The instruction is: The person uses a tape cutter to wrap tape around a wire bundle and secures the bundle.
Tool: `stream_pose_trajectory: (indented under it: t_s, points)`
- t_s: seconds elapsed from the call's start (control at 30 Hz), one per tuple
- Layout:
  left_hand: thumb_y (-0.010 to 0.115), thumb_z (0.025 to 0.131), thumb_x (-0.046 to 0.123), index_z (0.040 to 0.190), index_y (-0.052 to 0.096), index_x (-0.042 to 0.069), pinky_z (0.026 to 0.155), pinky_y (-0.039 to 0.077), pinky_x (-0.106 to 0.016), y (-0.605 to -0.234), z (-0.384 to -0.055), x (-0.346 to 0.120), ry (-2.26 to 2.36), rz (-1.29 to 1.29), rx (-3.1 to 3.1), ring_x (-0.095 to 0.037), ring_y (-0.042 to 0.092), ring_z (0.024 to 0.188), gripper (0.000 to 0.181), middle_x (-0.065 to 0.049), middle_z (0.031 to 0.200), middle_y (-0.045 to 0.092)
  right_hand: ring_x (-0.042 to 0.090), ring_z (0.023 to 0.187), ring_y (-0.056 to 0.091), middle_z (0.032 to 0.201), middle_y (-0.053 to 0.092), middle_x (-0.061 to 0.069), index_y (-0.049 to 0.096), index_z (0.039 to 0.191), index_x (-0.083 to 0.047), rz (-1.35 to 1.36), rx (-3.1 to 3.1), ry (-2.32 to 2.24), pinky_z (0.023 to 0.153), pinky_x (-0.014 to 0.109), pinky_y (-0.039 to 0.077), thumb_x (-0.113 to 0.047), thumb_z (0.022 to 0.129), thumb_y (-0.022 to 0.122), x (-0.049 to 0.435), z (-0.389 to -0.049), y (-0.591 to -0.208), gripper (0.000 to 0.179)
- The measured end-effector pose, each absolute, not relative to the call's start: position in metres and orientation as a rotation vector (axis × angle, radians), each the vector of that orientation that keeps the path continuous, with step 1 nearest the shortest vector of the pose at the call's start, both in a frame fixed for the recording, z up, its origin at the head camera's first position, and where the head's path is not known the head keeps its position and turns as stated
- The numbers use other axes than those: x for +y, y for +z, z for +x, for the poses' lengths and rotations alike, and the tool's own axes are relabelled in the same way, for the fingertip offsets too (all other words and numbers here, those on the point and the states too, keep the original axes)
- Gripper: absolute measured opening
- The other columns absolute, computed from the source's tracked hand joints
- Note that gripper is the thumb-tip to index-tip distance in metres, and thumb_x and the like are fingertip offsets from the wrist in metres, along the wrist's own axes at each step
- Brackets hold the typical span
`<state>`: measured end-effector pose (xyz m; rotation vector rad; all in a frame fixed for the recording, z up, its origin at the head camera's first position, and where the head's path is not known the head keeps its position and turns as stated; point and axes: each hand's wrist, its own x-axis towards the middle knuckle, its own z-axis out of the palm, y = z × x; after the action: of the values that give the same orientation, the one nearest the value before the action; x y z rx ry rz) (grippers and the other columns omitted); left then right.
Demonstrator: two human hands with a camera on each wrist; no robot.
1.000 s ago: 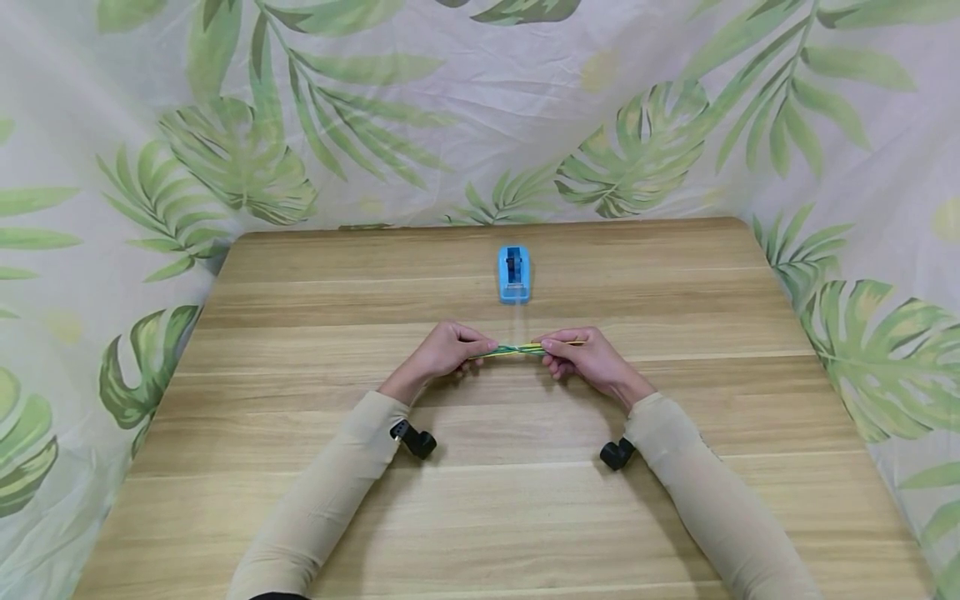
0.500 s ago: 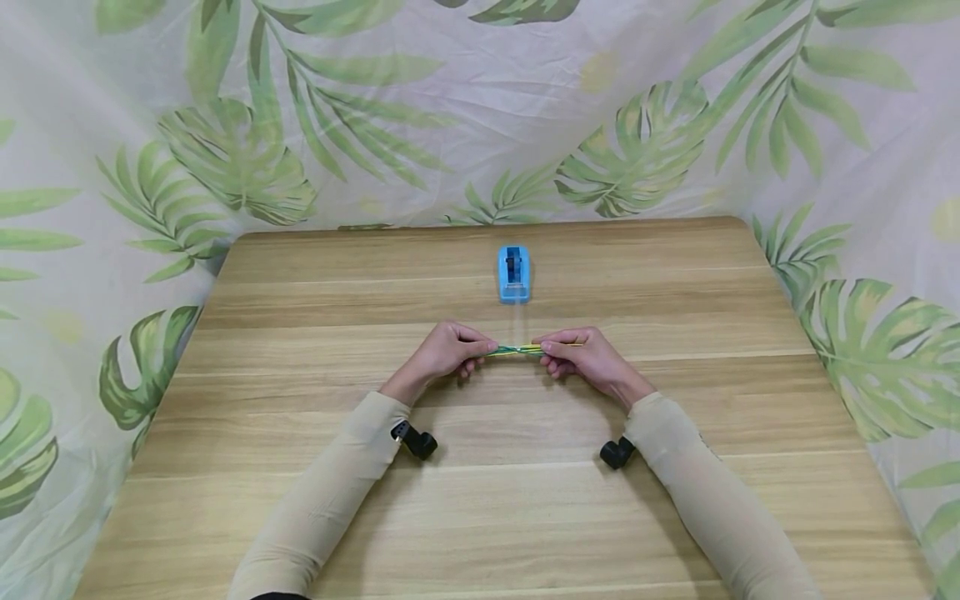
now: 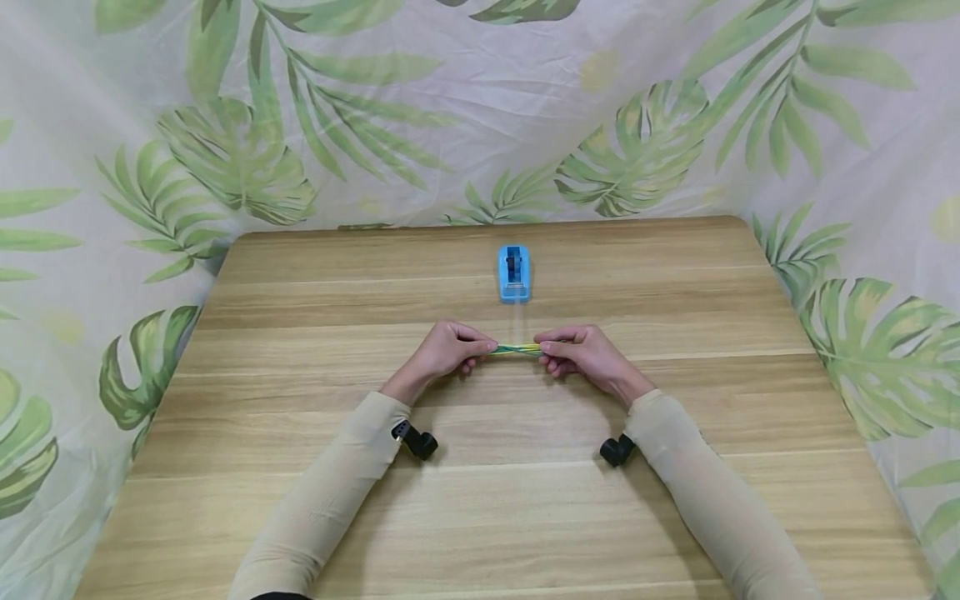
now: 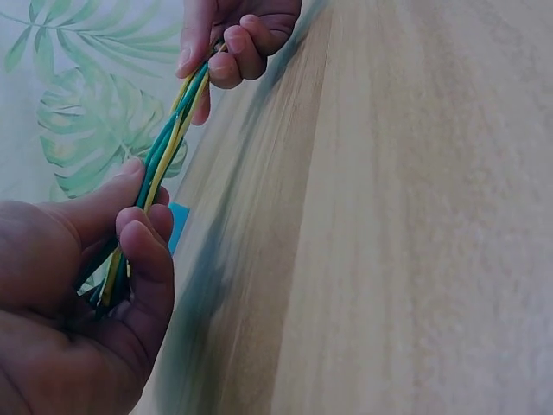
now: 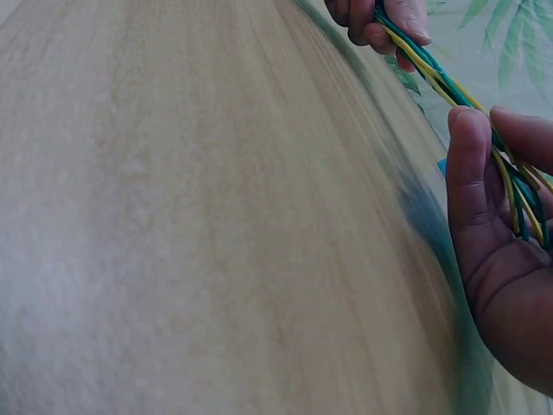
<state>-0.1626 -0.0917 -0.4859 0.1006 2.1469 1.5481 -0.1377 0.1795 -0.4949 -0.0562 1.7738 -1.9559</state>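
Both hands hold a bundle of green and yellow wires [image 3: 516, 350] between them, level over the middle of the table. My left hand [image 3: 450, 348] pinches its left end between thumb and fingers. At the opposite end my right hand [image 3: 579, 354] pinches it likewise, and loose wire ends lie inside the palm in the right wrist view. Strands cross one another along the exposed stretch of wire [image 4: 164, 143]. A clear strip of tape [image 3: 518, 321] runs from the blue tape dispenser [image 3: 513, 292] down to the middle of the bundle.
The wooden table [image 3: 510, 517] reaches back to a leaf-print cloth [image 3: 510, 108], which hangs behind and at both sides. Black wrist cameras [image 3: 420, 443] sit on the sleeved forearms. The dispenser stands beyond the hands, near the back of the table.
The wire bundle has turned a little between the fingers, so its strands cross differently. The yellow end past my right hand no longer shows. Hands and dispenser stay nearly in place.
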Motion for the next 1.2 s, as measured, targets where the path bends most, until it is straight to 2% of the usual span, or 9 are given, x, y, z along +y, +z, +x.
stream_pose_trajectory:
  t_s: [0.2,0.4,0.6,0.87,1.07,1.2]
  points:
    - [0.078,0.090,0.018,0.096,0.080,0.005,0.045,0.047,-0.024,-0.487,-0.163,-0.093,1.570,0.103,2.145,-0.014,0.053,0.051,0.014,-0.009,0.064,0.062,0.014,0.070,0.066,0.089,0.072,0.015,0.062,0.125,0.012,-0.009,1.743,-1.947,0.065,0.026,0.060,-0.007,0.098,0.065,0.179,-0.139,-0.495,0.033]
    - [0.079,0.089,0.016,0.096,0.081,0.005,0.045,0.044,-0.022,-0.488,-0.162,-0.092,1.610,0.163,2.190,-0.014,0.053,0.051,0.013,-0.010,0.063,0.062,0.013,0.067,0.064,0.087,0.071,0.014,0.064,0.124,0.008,0.069,1.704,-1.915,0.064,0.025,0.059,-0.024,0.104,0.060,0.180,-0.142,-0.491,0.038]
    - [0.081,0.087,0.016,0.094,0.081,0.005,0.046,0.044,-0.022,-0.490,-0.161,-0.091,1.639,0.222,2.234,-0.015,0.053,0.052,0.012,-0.014,0.066,0.062,0.013,0.064,0.063,0.086,0.070,0.014,0.063,0.123,0.005,0.099,1.718,-1.826,0.059,0.024,0.057,-0.039,0.102,0.060,0.181,-0.147,-0.488,0.048]
    - [0.081,0.087,0.016,0.094,0.082,0.007,0.045,0.044,-0.021,-0.492,-0.160,-0.092,1.634,0.287,2.294,-0.015,0.053,0.053,0.011,-0.015,0.074,0.065,0.010,0.054,0.059,0.072,0.067,0.008,0.065,0.109,0.005,0.084,1.693,-1.770,0.049,0.021,0.052,-0.031,0.102,0.061,0.181,-0.150,-0.486,0.037]
    - [0.081,0.087,0.016,0.094,0.082,0.009,0.045,0.045,-0.021,-0.493,-0.160,-0.092,1.619,0.333,2.345,-0.013,0.054,0.053,0.010,-0.010,0.077,0.069,0.010,0.056,0.061,0.071,0.066,0.005,0.069,0.106,0.004,0.107,1.677,-1.791,0.053,0.021,0.055,-0.022,0.100,0.065,0.180,-0.151,-0.487,0.026]
    - [0.081,0.086,0.015,0.094,0.082,0.008,0.045,0.045,-0.021,-0.493,-0.159,-0.092,1.618,0.364,2.370,-0.014,0.054,0.053,0.010,-0.006,0.078,0.070,0.012,0.060,0.065,0.076,0.069,0.007,0.069,0.111,0.002,0.134,1.646,-1.824,0.059,0.024,0.058,-0.017,0.100,0.064,0.180,-0.151,-0.488,0.022]
